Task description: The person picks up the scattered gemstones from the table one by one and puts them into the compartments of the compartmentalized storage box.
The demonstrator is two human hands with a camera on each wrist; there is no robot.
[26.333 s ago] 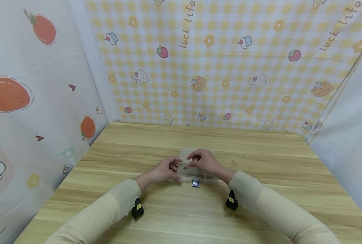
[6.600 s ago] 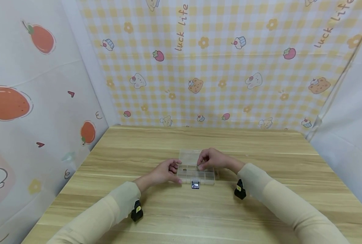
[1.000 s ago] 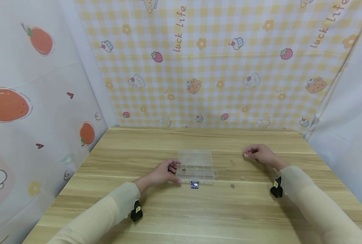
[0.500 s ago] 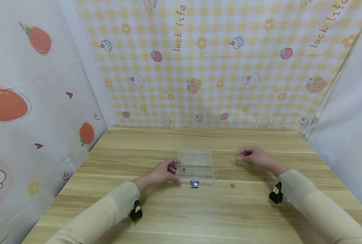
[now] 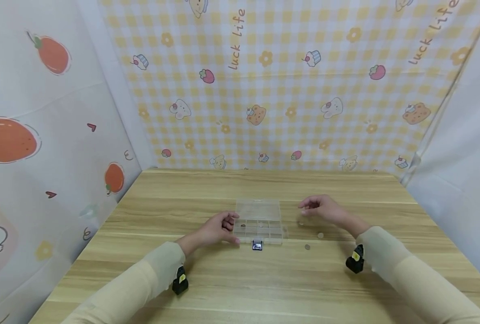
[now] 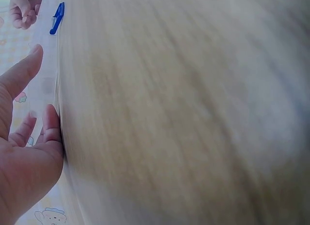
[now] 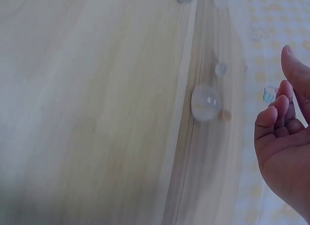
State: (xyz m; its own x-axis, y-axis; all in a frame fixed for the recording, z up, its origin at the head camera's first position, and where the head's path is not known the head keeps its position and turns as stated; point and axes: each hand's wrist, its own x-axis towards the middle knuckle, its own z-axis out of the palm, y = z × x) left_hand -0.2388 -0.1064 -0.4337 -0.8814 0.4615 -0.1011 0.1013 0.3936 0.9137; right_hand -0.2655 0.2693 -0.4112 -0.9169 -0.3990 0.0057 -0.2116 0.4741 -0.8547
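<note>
A clear plastic compartment box [image 5: 258, 209] lies on the table with its lid folded back and a blue latch [image 6: 57, 19] at its front. My left hand [image 5: 218, 227] holds its left end, thumb at the front corner and fingers farther back. A small dark reddish piece [image 5: 243, 225] and a pale one [image 5: 261, 225] sit in separate back compartments. To the right of the box my right hand [image 5: 324, 209] hovers over the table, fingers bent. The tip of its index finger is hidden behind the thumb in the right wrist view, so anything pinched there is hidden.
Several small rounded glassy pieces lie right of the box, among them a grey one [image 5: 307, 247], a pale one [image 5: 320, 235] and a large-looking clear one [image 7: 206, 103]. The wooden table [image 5: 240, 288] ends at a checked curtain [image 5: 280, 99] behind.
Over the last second my right hand has moved left, nearer the box, and now covers one small piece. Earlier it was at the box's compartments. My left hand stays in place.
</note>
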